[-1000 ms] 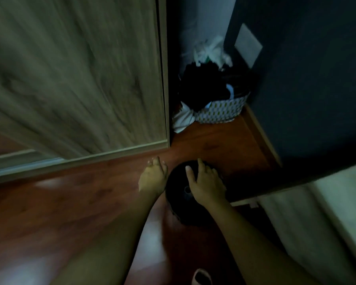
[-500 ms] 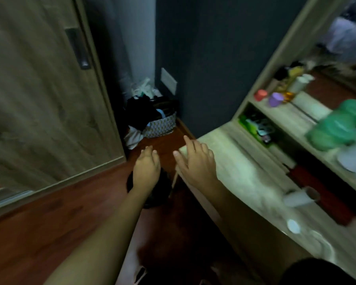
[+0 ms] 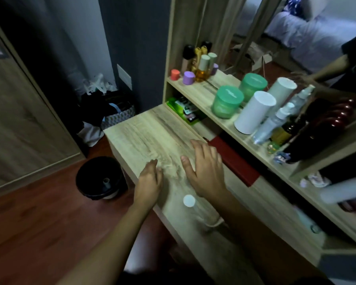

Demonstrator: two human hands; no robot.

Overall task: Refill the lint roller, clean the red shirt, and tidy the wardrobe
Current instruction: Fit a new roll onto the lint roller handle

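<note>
My left hand (image 3: 150, 178) and my right hand (image 3: 207, 167) hover side by side over the pale wooden dressing table (image 3: 144, 136), fingers spread, holding nothing. A small white round cap-like object (image 3: 189, 200) lies on the table between my wrists. A blurred white cylinder (image 3: 344, 192), possibly a roll, lies far right on the table. A flat red item (image 3: 234, 163) sits under the shelf just right of my right hand; what it is cannot be told. The wardrobe door (image 3: 23, 124) stands at the left.
A black bin (image 3: 100, 178) with a grey tube in it stands on the reddish floor left of the table. A patterned basket of dark clothes (image 3: 119, 116) fills the corner. The shelf (image 3: 206, 99) carries green jars, white tubes and several bottles before a mirror.
The view has swung right and up from the floor and bin to the dressing table. Both hands lifted from over the bin to above the tabletop, still holding nothing.
</note>
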